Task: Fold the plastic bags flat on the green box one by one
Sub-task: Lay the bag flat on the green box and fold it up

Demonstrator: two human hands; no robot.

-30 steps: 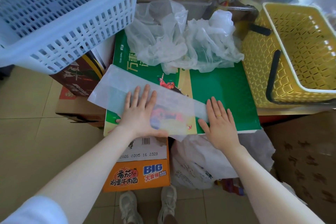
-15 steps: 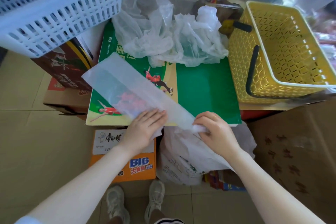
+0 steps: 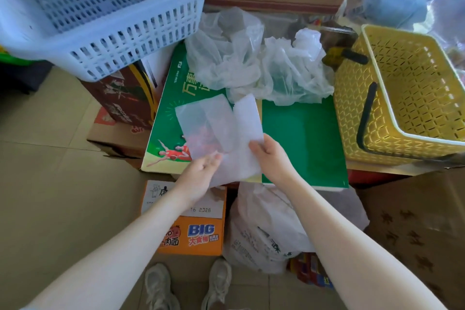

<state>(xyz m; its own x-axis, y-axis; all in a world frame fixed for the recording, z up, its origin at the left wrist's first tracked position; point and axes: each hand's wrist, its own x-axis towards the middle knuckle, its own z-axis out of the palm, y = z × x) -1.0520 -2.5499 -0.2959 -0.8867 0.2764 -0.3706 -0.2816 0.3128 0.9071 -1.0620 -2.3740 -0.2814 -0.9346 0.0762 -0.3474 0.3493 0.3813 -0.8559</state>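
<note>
The plastic bag in hand (image 3: pixel 221 131) lies on the near left part of the green box (image 3: pixel 302 138), a thin, translucent, milky sheet doubled into a rough V, its two flaps spreading toward the far side and the printed picture of the box showing faintly through it. The right hand (image 3: pixel 270 158) pinches the near right edge of the upper flap between thumb and fingers; the left hand (image 3: pixel 201 171) rests on the near left corner with its fingers loosely together and slightly curled, seemingly pressing the film down rather than gripping it.

This bag looks partly folded: one crease is made, yet the flaps are not squared on each other, so at least one more fold and a flattening seem left. Behind it, on the far side of the box, a heap of crumpled bags (image 3: pixel 256 63) waits unfolded, puffy and wrinkled, so most of the task appears ahead. No finished stack is visible.

The box lid is smooth, glossy card. To its right stands a yellow lattice basket (image 3: pixel 412 98) of rigid plastic; to its left, higher, a pale blue slotted basket (image 3: pixel 105 20).
</note>
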